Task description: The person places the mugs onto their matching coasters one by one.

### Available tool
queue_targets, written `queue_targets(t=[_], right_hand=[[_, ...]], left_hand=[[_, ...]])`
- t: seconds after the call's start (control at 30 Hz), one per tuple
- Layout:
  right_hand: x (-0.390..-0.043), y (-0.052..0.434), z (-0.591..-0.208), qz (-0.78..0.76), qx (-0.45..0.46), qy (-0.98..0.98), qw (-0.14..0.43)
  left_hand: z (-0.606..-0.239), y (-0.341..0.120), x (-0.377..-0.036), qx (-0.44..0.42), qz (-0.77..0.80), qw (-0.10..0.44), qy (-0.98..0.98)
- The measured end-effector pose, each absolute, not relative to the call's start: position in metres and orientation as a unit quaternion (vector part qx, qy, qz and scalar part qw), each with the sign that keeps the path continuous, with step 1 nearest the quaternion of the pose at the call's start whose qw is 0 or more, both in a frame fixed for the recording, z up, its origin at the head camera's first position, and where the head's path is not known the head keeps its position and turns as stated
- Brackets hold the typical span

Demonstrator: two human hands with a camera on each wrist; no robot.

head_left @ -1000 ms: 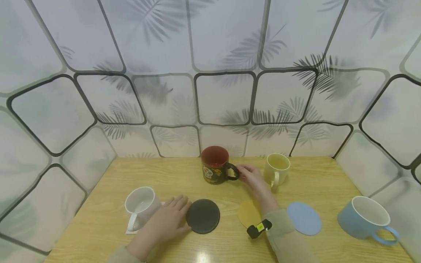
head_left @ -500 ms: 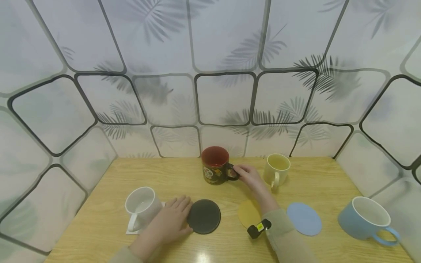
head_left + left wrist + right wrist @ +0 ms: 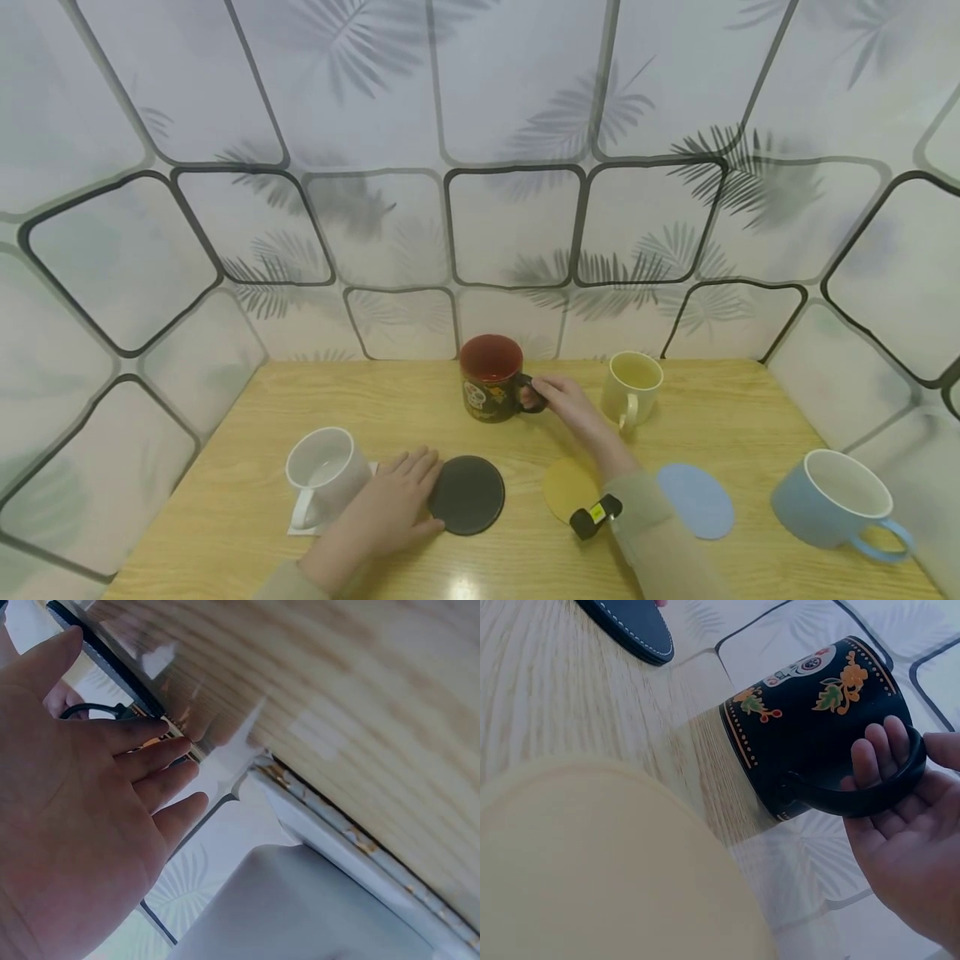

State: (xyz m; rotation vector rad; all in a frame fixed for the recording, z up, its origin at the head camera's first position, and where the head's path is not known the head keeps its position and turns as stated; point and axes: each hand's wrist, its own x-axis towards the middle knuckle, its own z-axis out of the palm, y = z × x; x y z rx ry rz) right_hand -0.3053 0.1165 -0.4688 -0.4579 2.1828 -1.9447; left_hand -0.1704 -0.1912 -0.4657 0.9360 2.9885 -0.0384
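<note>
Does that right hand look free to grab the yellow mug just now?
Probably not: the yellow mug stands close by, but the right hand holds the black mug by its handle.

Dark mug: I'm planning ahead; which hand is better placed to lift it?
Probably the right hand: its fingers hold the dark mug by its handle; the left hand lies by the black coaster.

1. Table (image 3: 525,567), lower frame: wood-grained, smooth, glossy, with glare at bottom centre.
2. Dark mug (image 3: 486,402), just below centre: smooth, ceramic-looking.
3. Black coaster (image 3: 467,495), lower centre: matt, leather-like, stitched edge.
4. White mug (image 3: 333,471), lower left: smooth, ceramic-looking.
5. Yellow coaster (image 3: 567,492), right of lower centre: smooth, matt.
6. Right sleeve (image 3: 667,542), lower right: matt cloth.
</note>
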Motion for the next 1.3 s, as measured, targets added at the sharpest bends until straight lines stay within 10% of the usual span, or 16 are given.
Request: queue_targets(t=[1.3], right_hand=[[-0.293, 0.094, -0.482, -0.707, -0.207, 0.65, 0.187]], left_hand=[[-0.468, -0.19, -0.17, 0.286, -0.004, 0.021, 0.958]])
